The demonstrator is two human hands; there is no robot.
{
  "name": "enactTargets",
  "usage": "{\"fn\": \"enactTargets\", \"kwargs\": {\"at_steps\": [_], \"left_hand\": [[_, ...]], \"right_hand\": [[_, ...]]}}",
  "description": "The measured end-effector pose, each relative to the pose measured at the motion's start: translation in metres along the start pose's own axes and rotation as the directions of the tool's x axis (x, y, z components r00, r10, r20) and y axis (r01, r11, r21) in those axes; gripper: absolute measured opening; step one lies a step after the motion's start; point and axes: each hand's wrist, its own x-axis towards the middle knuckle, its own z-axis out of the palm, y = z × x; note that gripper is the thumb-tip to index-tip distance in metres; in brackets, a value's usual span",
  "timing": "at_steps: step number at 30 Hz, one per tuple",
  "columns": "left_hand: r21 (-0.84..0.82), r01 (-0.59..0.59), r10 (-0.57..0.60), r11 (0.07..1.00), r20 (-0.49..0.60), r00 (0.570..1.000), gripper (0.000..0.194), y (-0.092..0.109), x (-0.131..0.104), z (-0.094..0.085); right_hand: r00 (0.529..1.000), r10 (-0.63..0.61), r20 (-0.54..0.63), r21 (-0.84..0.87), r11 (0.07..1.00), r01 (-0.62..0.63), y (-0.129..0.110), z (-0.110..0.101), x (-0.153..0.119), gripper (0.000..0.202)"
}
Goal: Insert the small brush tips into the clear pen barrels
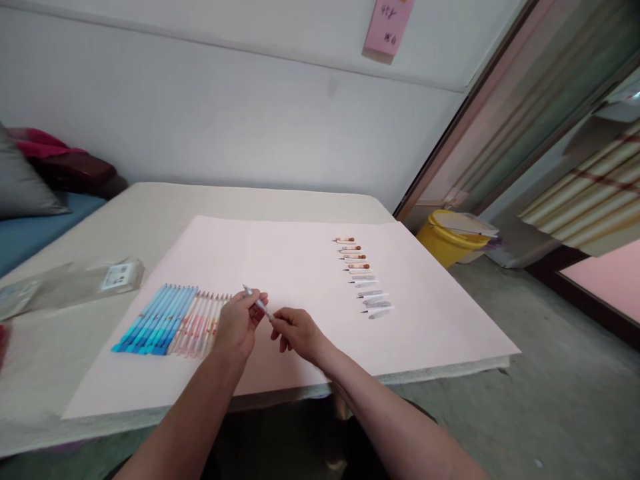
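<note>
A slim white-and-grey pen [261, 306] slants between my two hands above the pink sheet [300, 257]. My left hand [239, 325] is closed around its upper part, and one end pokes out past the fingers. Thumb and fingers of my right hand [298, 332] pinch the lower end. Just left of my left hand lies a row of blue pens [159, 320], side by side. Next to them are white-and-pink pens [196, 325], partly hidden by that hand. Further right, several short pen pieces with thin dark points lie in a column, some brown-ended [356, 267], others greyish [373, 295].
A clear plastic bag [70, 287] with a white label lies on the table [165, 200] at left. Behind it are a grey cushion [25, 180] and a blue seat. A white wall backs the table. A yellow bin [445, 240] stands on the floor at right.
</note>
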Motion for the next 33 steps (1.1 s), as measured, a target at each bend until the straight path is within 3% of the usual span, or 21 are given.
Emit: {"fn": "enactTargets", "kwargs": {"at_steps": [19,33], "left_hand": [[-0.012,0.015,-0.016,1.000,-0.049,0.999,0.006,-0.005,0.000,0.002],[-0.016,0.017,-0.017,1.000,-0.011,1.000,0.007,-0.010,0.002,0.002]], "right_hand": [[0.999,0.011,0.042,0.057,0.998,-0.013,0.002,0.003,0.002,0.009],[0.999,0.026,0.043,0.035,0.999,-0.028,0.001,0.002,0.001,0.016]]}}
